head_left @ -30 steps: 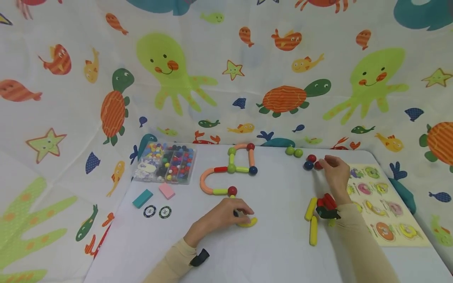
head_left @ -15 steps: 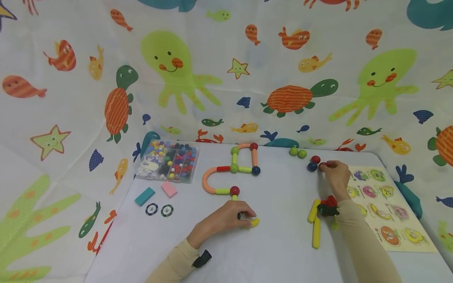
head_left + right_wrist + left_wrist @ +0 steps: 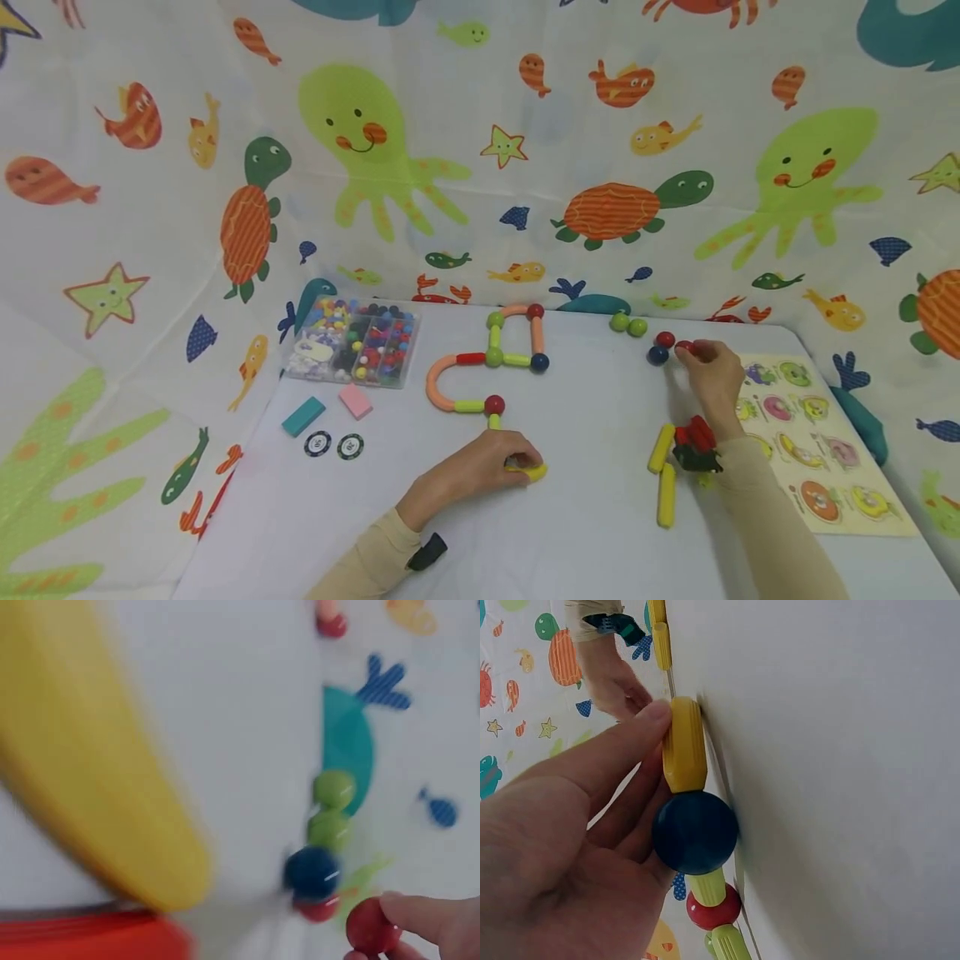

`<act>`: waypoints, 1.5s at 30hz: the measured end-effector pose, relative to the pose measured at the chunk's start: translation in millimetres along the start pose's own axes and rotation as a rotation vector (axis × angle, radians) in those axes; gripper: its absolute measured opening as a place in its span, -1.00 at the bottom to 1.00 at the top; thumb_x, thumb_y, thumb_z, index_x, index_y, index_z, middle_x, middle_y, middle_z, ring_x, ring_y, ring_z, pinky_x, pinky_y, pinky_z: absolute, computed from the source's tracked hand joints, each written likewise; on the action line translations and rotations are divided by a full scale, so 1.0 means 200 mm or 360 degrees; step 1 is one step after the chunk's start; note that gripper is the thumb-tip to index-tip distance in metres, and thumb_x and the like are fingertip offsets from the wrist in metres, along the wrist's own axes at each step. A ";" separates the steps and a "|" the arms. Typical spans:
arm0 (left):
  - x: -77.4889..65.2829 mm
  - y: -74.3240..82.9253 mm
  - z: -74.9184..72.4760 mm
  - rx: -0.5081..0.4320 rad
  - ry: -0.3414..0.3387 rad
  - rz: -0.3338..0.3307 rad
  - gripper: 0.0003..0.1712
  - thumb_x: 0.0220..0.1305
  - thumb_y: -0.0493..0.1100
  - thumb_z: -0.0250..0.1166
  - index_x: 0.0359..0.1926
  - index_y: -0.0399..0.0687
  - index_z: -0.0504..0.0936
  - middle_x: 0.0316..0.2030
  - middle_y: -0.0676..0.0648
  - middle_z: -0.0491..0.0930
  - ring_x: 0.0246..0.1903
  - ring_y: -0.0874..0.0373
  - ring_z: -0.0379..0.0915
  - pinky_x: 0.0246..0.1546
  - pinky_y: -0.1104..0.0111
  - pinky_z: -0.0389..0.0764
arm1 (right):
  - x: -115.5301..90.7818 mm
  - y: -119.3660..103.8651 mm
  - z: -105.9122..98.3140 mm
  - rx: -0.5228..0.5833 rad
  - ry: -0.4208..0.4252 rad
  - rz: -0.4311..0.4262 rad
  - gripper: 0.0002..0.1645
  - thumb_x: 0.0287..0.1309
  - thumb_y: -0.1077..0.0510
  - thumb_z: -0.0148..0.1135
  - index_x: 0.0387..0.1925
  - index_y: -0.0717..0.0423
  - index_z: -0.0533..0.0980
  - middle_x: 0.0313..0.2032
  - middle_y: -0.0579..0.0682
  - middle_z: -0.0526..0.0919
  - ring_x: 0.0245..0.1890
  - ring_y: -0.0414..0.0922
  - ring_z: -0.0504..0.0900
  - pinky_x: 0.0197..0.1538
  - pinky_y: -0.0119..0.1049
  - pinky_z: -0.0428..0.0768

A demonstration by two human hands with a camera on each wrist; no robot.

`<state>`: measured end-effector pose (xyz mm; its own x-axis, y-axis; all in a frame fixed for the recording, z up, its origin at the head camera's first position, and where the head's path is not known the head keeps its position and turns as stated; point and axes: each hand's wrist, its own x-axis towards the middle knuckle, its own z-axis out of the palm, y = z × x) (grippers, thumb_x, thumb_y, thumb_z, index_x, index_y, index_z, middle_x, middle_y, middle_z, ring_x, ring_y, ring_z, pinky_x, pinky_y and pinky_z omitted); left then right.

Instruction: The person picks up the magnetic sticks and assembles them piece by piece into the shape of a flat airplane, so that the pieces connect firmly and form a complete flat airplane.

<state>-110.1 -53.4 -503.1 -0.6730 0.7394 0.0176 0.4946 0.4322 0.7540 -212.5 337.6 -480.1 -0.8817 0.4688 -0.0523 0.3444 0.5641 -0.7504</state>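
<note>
My left hand (image 3: pixel 487 467) pinches a yellow magnetic rod (image 3: pixel 684 746) between thumb and fingers. In the left wrist view this rod joins a dark blue ball (image 3: pixel 695 832), followed by a light green rod (image 3: pixel 707 887) and a red ball (image 3: pixel 714 906). The chain runs on to curved orange rods (image 3: pixel 437 385) and a square-like loop at the back. Fingertips of my right hand (image 3: pixel 716 382) pinch another red ball (image 3: pixel 369 927) at the back right. Beside it lie a loose red ball (image 3: pixel 665 339) and a dark blue ball (image 3: pixel 658 355).
Two green balls (image 3: pixel 628 324) sit near the back edge. Yellow rods (image 3: pixel 666 496) and red rods (image 3: pixel 697 433) lie by the right forearm, next to a fruit picture board (image 3: pixel 817 450). Left: a bead box (image 3: pixel 405 367), teal block (image 3: pixel 303 417), pink block (image 3: pixel 356 402), two chips (image 3: pixel 350 447).
My right hand has closed its fingertips on the red ball it hovered beside and shifted it slightly from the other two. The left hand stays in place, its fingers drawn closer over the blue ball.
</note>
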 end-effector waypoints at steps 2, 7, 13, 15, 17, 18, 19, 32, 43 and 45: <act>0.00 0.00 0.00 0.0001 0.0006 -0.0007 -0.69 0.26 -0.21 0.44 0.04 -0.01 0.72 -0.07 0.12 0.71 -0.08 0.40 0.60 0.02 0.55 0.58 | -0.05 -0.05 -0.01 0.0020 0.0026 -0.0055 -0.32 0.40 -0.16 0.20 0.37 0.15 0.42 0.21 0.22 0.57 0.17 0.10 0.51 0.20 -0.10 0.52; -0.01 0.01 0.00 0.0016 0.0012 -0.0024 -0.70 0.27 -0.20 0.44 0.03 0.01 0.72 -0.08 0.13 0.71 -0.06 0.40 0.59 0.04 0.54 0.58 | -0.23 -0.18 -0.01 0.0088 -0.0002 -0.0243 -0.32 0.32 -0.24 0.25 0.31 0.05 0.48 0.17 0.12 0.63 0.17 0.02 0.58 0.05 -0.45 0.55; 0.00 0.02 0.00 0.0080 0.0002 -0.0009 -0.71 0.27 -0.20 0.44 0.03 0.01 0.73 -0.09 0.12 0.71 -0.07 0.40 0.59 0.04 0.56 0.57 | -0.48 -0.20 0.11 0.0172 -0.0269 -0.0463 -0.36 0.29 -0.22 0.31 0.27 0.00 0.49 0.13 0.07 0.65 0.12 -0.01 0.60 -0.08 -0.70 0.46; 0.00 0.02 0.00 0.0090 0.0001 -0.0006 -0.71 0.27 -0.20 0.44 0.02 0.01 0.74 -0.09 0.12 0.71 -0.07 0.40 0.58 0.03 0.56 0.56 | -0.55 -0.19 0.16 0.0187 -0.0383 -0.0495 -0.38 0.28 -0.21 0.32 0.25 -0.02 0.50 0.11 0.03 0.66 0.10 -0.03 0.60 -0.07 -0.70 0.47; 0.00 0.02 0.00 0.0095 0.0003 -0.0004 -0.72 0.27 -0.20 0.44 0.01 0.01 0.74 -0.10 0.11 0.71 -0.09 0.40 0.58 0.03 0.56 0.56 | -0.62 -0.18 0.22 0.0184 -0.0475 -0.0523 -0.40 0.27 -0.21 0.34 0.23 -0.04 0.52 0.08 -0.01 0.67 0.09 -0.06 0.62 -0.04 -0.68 0.49; 0.00 0.02 0.00 0.0098 0.0003 -0.0004 -0.72 0.27 -0.20 0.44 0.01 0.01 0.74 -0.10 0.11 0.70 -0.09 0.40 0.58 0.03 0.56 0.56 | -0.65 -0.17 0.25 0.0179 -0.0515 -0.0537 -0.42 0.26 -0.20 0.36 0.21 -0.06 0.53 0.07 -0.02 0.68 0.08 -0.07 0.63 -0.03 -0.67 0.50; 0.01 0.02 0.01 0.0099 0.0003 -0.0003 -0.72 0.27 -0.20 0.44 0.00 0.01 0.74 -0.11 0.11 0.70 -0.09 0.40 0.57 0.03 0.56 0.56 | -0.67 -0.15 0.27 0.0176 -0.0547 -0.0556 -0.44 0.24 -0.18 0.38 0.18 -0.06 0.55 0.04 -0.04 0.69 0.06 -0.08 0.65 -0.02 -0.65 0.51; 0.01 0.01 0.01 0.0076 0.0026 0.0068 -0.77 0.29 -0.25 0.42 -0.03 -0.02 0.74 -0.13 0.08 0.69 -0.14 0.37 0.55 -0.02 0.58 0.57 | -0.88 -0.07 0.40 0.0108 -0.0826 -0.0662 -0.61 0.08 0.03 0.54 -0.03 -0.05 0.66 -0.23 -0.16 0.75 -0.27 -0.28 0.70 -0.12 -0.48 0.64; 0.01 0.01 0.01 0.0056 0.0038 0.0073 -0.77 0.29 -0.26 0.41 -0.04 -0.02 0.74 -0.13 0.07 0.70 -0.14 0.38 0.56 -0.02 0.58 0.58 | -0.91 -0.07 0.41 0.0049 -0.0821 -0.0730 -0.63 0.10 0.07 0.53 -0.04 -0.07 0.65 -0.18 -0.18 0.75 -0.27 -0.30 0.67 -0.10 -0.46 0.64; 0.02 0.01 0.01 0.0056 0.0040 0.0075 -0.77 0.28 -0.25 0.42 -0.04 -0.02 0.74 -0.13 0.07 0.70 -0.15 0.38 0.56 -0.02 0.58 0.58 | -0.91 -0.08 0.41 0.0044 -0.0820 -0.0724 -0.63 0.10 0.07 0.53 -0.03 -0.07 0.65 -0.16 -0.17 0.75 -0.24 -0.28 0.67 -0.09 -0.46 0.65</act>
<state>-109.7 -48.9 -502.8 -0.6620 0.7463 0.0693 0.5448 0.4156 0.7284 -83.8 187.2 -513.6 -0.9798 -0.1976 -0.0293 -0.0990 0.6075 -0.7881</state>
